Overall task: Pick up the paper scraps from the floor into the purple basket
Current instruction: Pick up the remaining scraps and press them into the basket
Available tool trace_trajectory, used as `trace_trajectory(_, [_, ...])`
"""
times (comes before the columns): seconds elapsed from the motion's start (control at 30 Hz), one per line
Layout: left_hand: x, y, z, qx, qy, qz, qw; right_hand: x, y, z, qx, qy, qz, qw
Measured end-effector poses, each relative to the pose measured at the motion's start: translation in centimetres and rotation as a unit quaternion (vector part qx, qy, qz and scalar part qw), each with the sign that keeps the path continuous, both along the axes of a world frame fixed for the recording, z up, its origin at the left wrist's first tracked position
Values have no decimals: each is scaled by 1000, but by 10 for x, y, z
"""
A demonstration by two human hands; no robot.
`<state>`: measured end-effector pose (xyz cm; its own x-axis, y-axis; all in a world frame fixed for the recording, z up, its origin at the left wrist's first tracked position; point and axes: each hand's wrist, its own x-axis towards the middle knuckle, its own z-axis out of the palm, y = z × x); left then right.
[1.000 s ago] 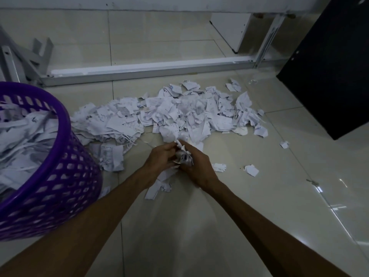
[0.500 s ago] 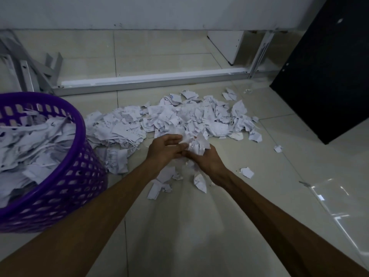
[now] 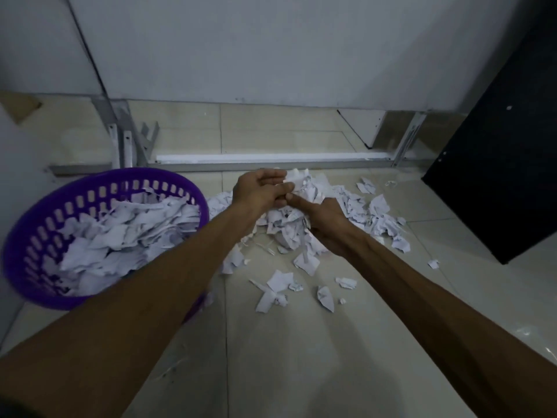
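A bunch of white paper scraps is gathered between both hands, raised above the floor. My left hand curls round it from the left, and my right hand cups it from below on the right. A pile of torn paper spreads on the tiled floor behind and beside the hands. Loose scraps lie nearer to me. The purple basket stands at the left, heaped with paper, its right side partly hidden by my left forearm.
A grey metal frame lies along the floor behind the pile, with upright brackets behind the basket. A black panel leans at the right. A white wall rises at the back.
Both hands have lifted from the floor with a bunch of scraps between them. A few pieces dropped onto the tiles below. The view has tilted up, and the basket shows more fully.
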<state>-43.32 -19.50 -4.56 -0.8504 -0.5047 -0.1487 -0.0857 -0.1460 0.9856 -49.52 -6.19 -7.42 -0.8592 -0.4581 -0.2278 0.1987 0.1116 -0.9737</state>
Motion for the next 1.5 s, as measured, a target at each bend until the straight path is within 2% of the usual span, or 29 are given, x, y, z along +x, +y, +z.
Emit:
trace_trajectory(0.13, [31, -38, 45, -2, 36, 25, 999, 20, -41, 48, -43, 10, 51, 998])
trace_trajectory(0.33, [95, -110, 75, -37, 73, 74, 994, 77, -111, 93, -107, -11, 132, 985])
trace_trajectory(0.5, [152, -163, 76, -51, 60, 121, 990, 127, -174, 90, -130, -30, 185, 974])
trace_trajectory(0.7, [199, -196, 48, -89, -13, 140, 986, 153, -210, 58, -65, -38, 257, 963])
trace_trajectory(0.87, [217, -206, 26, -144, -87, 115, 979, 148, -214, 48, 65, 77, 226, 969])
trace_trajectory(0.97, [221, -209, 21, -159, -83, 107, 978, 135, -206, 54, 88, 129, 194, 968])
trace_trajectory(1.1, [221, -207, 18, -175, -63, 105, 977, 120, -189, 59, 119, 186, 205, 954])
trace_trajectory(1.2, [218, -204, 17, -194, -60, 111, 973, 113, -181, 59, 194, 261, 213, 922])
trace_trajectory(1.3, [215, -202, 16, -201, -54, 113, 971, 107, -176, 58, 244, 388, 129, 880])
trace_trajectory(1.37, [212, -200, 16, -201, -46, 113, 972, 101, -174, 54, 236, 462, 57, 853])
trace_trajectory(1.4, [211, -199, 16, -202, -39, 117, 972, 101, -174, 53, 213, 486, 55, 846])
trace_trajectory(1.43, [210, -199, 15, -204, -33, 122, 971, 101, -175, 52, 190, 506, 84, 837])
trace_trajectory(1.5, [207, -198, 15, -217, -29, 124, 968, 105, -176, 51, 187, 530, 209, 801])
